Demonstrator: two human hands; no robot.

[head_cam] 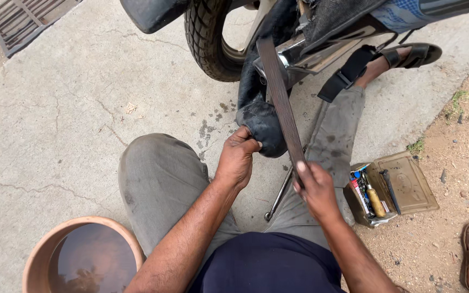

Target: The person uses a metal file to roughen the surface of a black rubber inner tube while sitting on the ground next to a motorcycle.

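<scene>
- Left hand (238, 157) is clamped round a bulge of the black rubber inner tube (260, 122), fingers curled over the top and thumb tucked on the near side, so it's squeezing the fold tight.
- That tube hangs down out of the knobbly black motorcycle tyre (208, 40) and ends just above the person's lap, between the two knees in grey trousers.
- Right hand (315, 190) is closed in a fist round the lower end of a long flat rusty-brown metal file (280, 103). The file runs up and away, its flat side lying against the tube right next to the left hand.
- Thin silver metal tyre lever (279, 196) lies on the concrete between the legs, just under the right hand.
- Open olive-green metal tool tin (408, 184) sits on the dirt to the right, with a wooden-handled tool and small bits inside.
- Terracotta clay basin of dark water (42, 255) is down by the left knee.
- A sandalled foot (408, 57) rests up by the bike.
</scene>
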